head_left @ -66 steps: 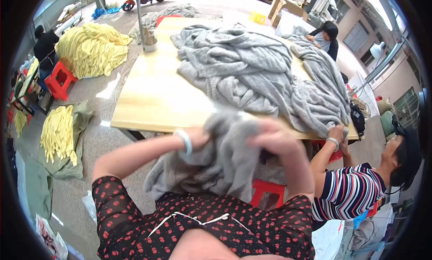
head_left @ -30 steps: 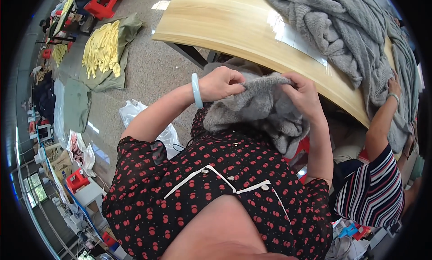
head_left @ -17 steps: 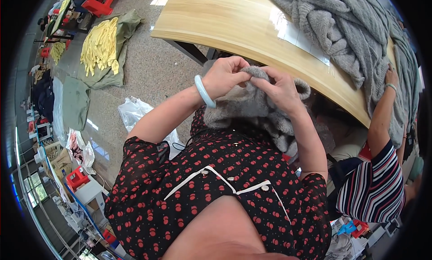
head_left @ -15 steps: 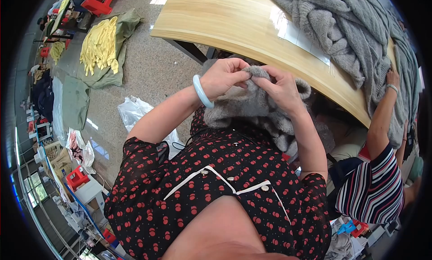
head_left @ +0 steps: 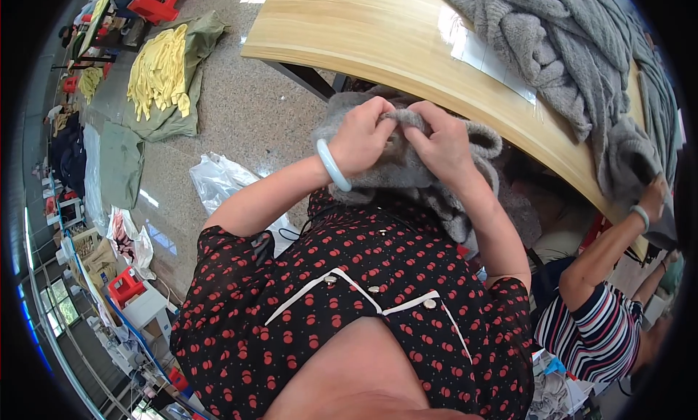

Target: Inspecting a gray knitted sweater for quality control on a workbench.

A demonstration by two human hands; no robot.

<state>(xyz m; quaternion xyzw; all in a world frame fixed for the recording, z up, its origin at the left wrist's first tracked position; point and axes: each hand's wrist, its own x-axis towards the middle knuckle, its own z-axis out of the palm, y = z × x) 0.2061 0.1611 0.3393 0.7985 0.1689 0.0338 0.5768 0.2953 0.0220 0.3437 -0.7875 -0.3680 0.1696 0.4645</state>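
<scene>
Closest in, both hands work a grey knitted garment (head_left: 407, 174) bunched against the person's chest, above the red-dotted black dress (head_left: 349, 304). The left hand (head_left: 361, 135), a pale green bangle (head_left: 332, 166) on its wrist, has its fingers closed in a pinch on a fold at the top of the knit; the right hand (head_left: 440, 142) meets it there, its fingers pinched shut on the same fold, the fingertips of both hands touching. Compared with half a second ago the grip has hardly shifted: the hands stay together at the top edge of the garment, which still hangs just under the counter's near edge. Beyond them runs the pale wooden counter (head_left: 378, 35), with a heap of grey knitwear (head_left: 574, 49) on its far right part. At the right a co-worker in a striped top (head_left: 592, 333) keeps a hand (head_left: 653, 196) on that heap's edge. Far left, yellow cloths (head_left: 156, 71) lie on a green sheet on the floor.
</scene>
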